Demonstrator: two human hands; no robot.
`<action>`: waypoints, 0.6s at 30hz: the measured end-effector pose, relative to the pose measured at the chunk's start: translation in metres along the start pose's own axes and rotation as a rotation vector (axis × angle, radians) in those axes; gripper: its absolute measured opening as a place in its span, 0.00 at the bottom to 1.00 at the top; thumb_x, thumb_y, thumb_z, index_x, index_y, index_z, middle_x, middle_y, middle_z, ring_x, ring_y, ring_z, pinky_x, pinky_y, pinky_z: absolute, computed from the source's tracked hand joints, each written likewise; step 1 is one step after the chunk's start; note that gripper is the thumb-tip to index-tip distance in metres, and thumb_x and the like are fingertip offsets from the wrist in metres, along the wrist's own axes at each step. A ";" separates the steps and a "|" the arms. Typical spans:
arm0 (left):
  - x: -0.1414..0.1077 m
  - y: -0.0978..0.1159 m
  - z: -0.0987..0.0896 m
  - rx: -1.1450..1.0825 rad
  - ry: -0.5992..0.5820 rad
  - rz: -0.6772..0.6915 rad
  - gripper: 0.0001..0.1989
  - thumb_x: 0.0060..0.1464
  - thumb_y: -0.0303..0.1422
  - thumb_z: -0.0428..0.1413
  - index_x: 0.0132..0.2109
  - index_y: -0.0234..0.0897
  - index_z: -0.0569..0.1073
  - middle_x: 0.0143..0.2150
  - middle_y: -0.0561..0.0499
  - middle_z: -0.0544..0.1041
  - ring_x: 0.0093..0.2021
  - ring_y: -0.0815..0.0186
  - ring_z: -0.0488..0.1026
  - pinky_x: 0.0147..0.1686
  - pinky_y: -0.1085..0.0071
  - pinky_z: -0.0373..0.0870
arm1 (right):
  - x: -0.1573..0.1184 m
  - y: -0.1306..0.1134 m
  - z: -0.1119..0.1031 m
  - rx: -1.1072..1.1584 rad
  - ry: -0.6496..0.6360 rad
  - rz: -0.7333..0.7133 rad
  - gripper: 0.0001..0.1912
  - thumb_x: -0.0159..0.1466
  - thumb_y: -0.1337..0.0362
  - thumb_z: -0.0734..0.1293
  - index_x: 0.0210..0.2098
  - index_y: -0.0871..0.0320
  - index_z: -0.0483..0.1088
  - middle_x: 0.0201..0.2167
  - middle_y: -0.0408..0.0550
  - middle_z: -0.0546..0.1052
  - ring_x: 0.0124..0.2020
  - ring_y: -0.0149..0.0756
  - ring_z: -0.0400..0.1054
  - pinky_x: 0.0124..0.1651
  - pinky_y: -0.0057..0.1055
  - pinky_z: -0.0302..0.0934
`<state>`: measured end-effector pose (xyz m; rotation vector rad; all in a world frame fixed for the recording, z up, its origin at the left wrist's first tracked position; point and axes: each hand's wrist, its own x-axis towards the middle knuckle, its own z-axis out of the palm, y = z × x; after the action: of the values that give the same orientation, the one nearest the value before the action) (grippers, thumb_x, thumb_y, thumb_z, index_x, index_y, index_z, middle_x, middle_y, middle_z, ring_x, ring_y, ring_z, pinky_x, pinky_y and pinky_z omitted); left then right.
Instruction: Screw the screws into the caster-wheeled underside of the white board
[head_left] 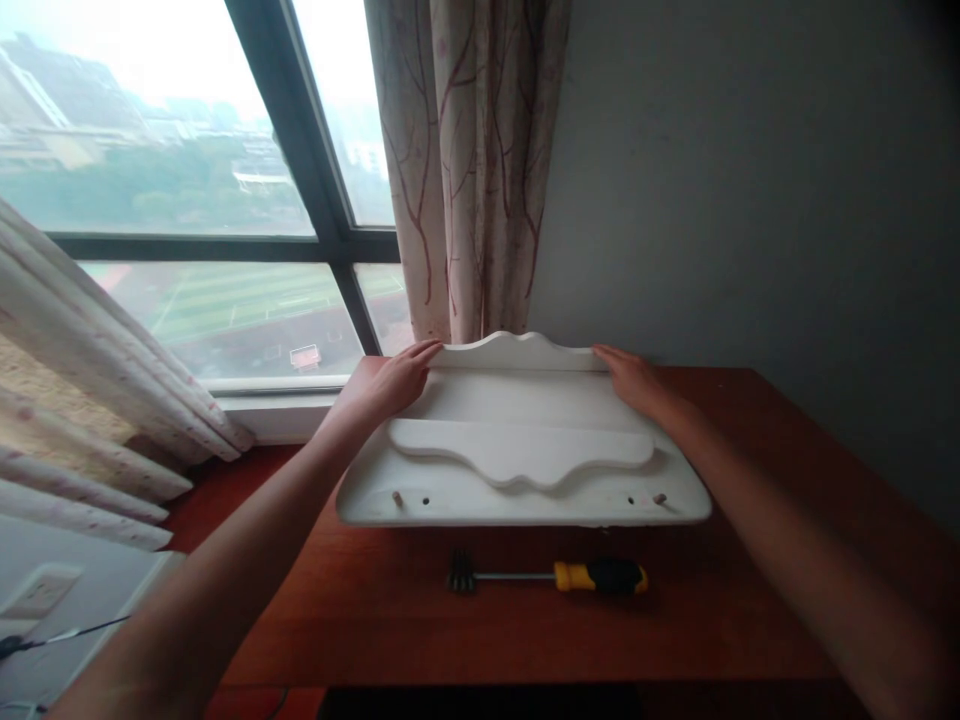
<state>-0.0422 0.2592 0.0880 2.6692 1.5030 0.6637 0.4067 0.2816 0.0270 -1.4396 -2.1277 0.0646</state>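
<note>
A white board [510, 396] with rounded front corners lies on the brown table. Along its far edge stands a white wavy-edged panel [517, 352]. My left hand [405, 378] grips the left end of this upright panel, fingers over its top edge. At the panel's right end, my right hand [630, 380] holds it in the same way. A second wavy-edged panel [522, 452] lies flat on the board, its curved side toward me. Near the board's front corners, a wooden dowel [397, 499] and another dowel [659, 499] stick up, each beside a dark hole.
In front of the board, a yellow and black screwdriver [600, 576] lies on the table [495, 640], with several dark screws [461, 574] clustered at its tip. A window [225, 300] and patterned curtains [480, 170] stand behind and left; a grey wall [735, 180] rises at right.
</note>
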 end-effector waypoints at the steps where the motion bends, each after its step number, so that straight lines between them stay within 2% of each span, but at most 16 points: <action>1: 0.000 0.002 0.000 0.014 -0.004 -0.003 0.28 0.59 0.24 0.48 0.66 0.35 0.68 0.68 0.42 0.68 0.64 0.52 0.69 0.63 0.57 0.66 | 0.001 -0.001 0.001 -0.004 -0.002 0.002 0.35 0.58 0.76 0.56 0.63 0.52 0.69 0.63 0.45 0.72 0.65 0.42 0.65 0.70 0.47 0.57; 7: 0.001 0.005 -0.004 0.080 -0.020 -0.015 0.28 0.60 0.22 0.45 0.66 0.35 0.69 0.67 0.43 0.69 0.63 0.53 0.70 0.62 0.58 0.67 | 0.000 -0.004 -0.003 -0.031 -0.023 0.006 0.39 0.53 0.79 0.57 0.63 0.56 0.70 0.62 0.48 0.73 0.64 0.44 0.66 0.70 0.47 0.57; 13: -0.001 0.005 -0.005 0.095 -0.034 -0.020 0.29 0.59 0.22 0.45 0.67 0.33 0.67 0.67 0.40 0.68 0.62 0.49 0.71 0.60 0.53 0.69 | -0.001 -0.009 -0.005 -0.037 -0.049 -0.006 0.39 0.53 0.80 0.57 0.63 0.58 0.69 0.62 0.50 0.72 0.65 0.43 0.65 0.71 0.47 0.55; 18: -0.001 0.000 -0.003 0.047 -0.023 0.001 0.27 0.61 0.25 0.48 0.66 0.35 0.67 0.67 0.42 0.69 0.64 0.53 0.69 0.62 0.57 0.67 | -0.003 -0.010 -0.009 -0.006 -0.052 -0.001 0.37 0.55 0.77 0.58 0.64 0.56 0.68 0.63 0.51 0.71 0.66 0.44 0.64 0.71 0.47 0.54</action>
<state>-0.0438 0.2580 0.0908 2.7021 1.5314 0.6024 0.4033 0.2721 0.0370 -1.4553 -2.1714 0.0969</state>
